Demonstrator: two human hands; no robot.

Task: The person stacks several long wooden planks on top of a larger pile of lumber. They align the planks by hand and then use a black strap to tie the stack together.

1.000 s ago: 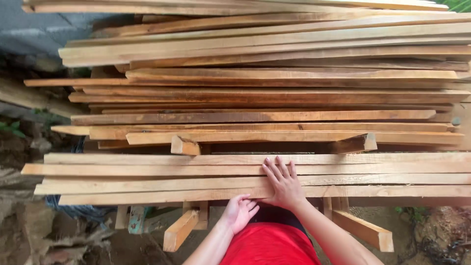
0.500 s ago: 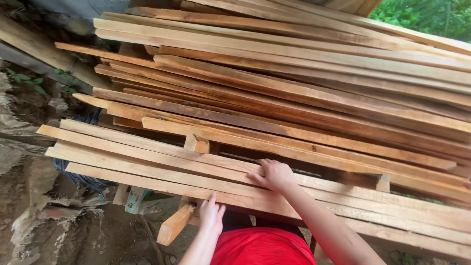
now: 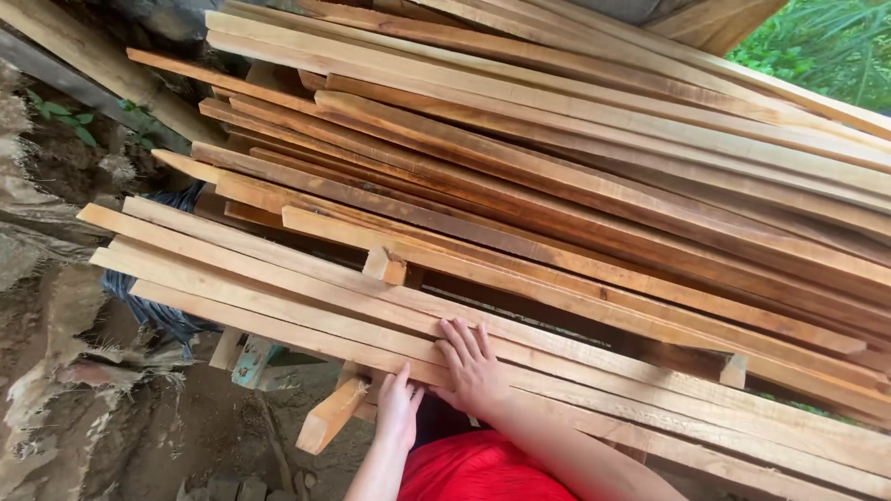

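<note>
A big stack of long wooden planks (image 3: 575,176) fills the view, running from lower left to upper right. My right hand (image 3: 471,366) lies flat, fingers spread, on the nearest light planks (image 3: 278,288) at the stack's front edge. My left hand (image 3: 399,408) reaches up under that front edge, its fingers touching the underside of the lowest plank beside a short wooden support block (image 3: 331,415). Neither hand grips anything. I wear a red top (image 3: 473,468).
A small wood spacer (image 3: 384,266) sticks out between plank layers, and another (image 3: 733,371) sits at the right. Bare earth and stones (image 3: 56,371) lie at the left, with a dark cloth (image 3: 148,306) under the stack. Green plants (image 3: 826,42) show at the top right.
The view has swung to the left and tilted, so the planks now slant. My right hand stays flat on the front planks; my left hand has risen to the stack's underside.
</note>
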